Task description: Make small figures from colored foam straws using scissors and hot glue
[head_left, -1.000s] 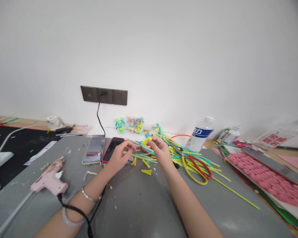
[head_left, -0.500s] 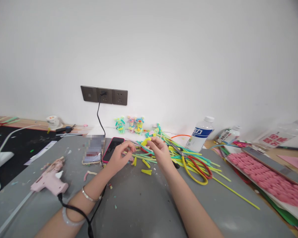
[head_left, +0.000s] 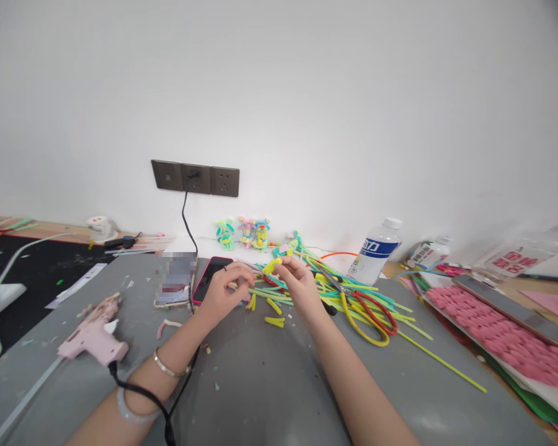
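My right hand [head_left: 300, 288] pinches a short, folded piece of yellow pipe cleaner [head_left: 272, 266] between thumb and fingertips, above the pile of loose stems. To its left, my left hand [head_left: 227, 291] is held with its fingers curled in toward the thumb; whatever is between them, if anything, is too small to make out. On the grey mat below lie several short yellow pipe cleaner pieces [head_left: 274, 322]. Long green, yellow and teal pipe cleaners [head_left: 376, 300] spread out behind and right of my right hand. Scissors [head_left: 365, 319] with yellow and red handles rest on them.
A pink glue gun [head_left: 95, 341] with a black cord lies at the left. Two phones, one pink-edged [head_left: 209, 279], are behind my left hand. Small pipe cleaner figures [head_left: 260, 234] stand by the wall. A bottle [head_left: 376, 251] and pink knitted-looking piece [head_left: 488, 328] are at the right.
Both hands stay almost in place. The yellow piece in my right hand has tilted slightly, and the fingers of my left hand have shifted a little.
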The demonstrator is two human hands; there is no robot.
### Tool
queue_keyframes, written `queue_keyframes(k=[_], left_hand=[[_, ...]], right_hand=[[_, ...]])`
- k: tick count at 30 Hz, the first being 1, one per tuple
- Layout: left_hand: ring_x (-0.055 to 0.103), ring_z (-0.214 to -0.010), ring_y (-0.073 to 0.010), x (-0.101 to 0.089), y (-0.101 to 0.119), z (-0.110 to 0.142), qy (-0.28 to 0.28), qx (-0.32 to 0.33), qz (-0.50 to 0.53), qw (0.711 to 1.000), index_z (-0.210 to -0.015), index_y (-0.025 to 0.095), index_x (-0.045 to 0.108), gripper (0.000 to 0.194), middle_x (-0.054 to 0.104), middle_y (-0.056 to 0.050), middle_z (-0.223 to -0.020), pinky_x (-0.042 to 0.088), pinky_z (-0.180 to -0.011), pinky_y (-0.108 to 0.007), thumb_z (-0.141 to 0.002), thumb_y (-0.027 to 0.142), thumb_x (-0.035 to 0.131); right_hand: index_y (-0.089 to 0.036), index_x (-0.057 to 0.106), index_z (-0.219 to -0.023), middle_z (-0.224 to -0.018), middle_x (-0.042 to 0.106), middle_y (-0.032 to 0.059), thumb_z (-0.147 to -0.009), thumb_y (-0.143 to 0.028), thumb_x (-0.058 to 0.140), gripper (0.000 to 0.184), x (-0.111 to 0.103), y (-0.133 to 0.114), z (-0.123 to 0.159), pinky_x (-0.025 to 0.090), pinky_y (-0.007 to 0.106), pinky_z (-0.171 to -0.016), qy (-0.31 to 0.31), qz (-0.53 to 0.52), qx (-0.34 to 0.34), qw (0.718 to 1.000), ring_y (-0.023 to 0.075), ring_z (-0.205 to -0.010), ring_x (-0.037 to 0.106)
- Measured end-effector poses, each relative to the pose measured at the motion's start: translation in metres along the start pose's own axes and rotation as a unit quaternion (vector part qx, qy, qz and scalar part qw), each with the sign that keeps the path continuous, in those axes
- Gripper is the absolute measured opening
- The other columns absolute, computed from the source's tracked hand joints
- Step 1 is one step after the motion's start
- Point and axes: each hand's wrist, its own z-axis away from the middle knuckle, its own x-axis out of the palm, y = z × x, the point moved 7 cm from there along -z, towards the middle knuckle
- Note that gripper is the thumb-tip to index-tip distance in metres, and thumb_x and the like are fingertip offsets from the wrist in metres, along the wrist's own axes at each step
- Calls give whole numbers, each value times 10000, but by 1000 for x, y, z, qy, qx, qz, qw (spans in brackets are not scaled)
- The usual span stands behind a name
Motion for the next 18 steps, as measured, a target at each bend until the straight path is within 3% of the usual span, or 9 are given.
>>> queue_keyframes(k=[10,18], left_hand=[[568,-811,-187,-7,-2,5,35,-26,67,997,-758,209,474,100,591,-68,-881,468,-653,-281,-819,129,478],[505,-671,-126,-3,-20,6,60,-75,92,991,-824,218,423,101,504,4,-804,415,-602,-239,-844,135,477]], right_hand=[[-208,653,-817,-743,647,8,-764,-423,720,231,0,-2,1,469,294,-713,1,11,-2,1000,180,-739,602],[-215,641,-813,-740,653,8,-770,-438,716,239,1,0,1,476,296,-705,-4,16,-3,1000,185,-737,608]])
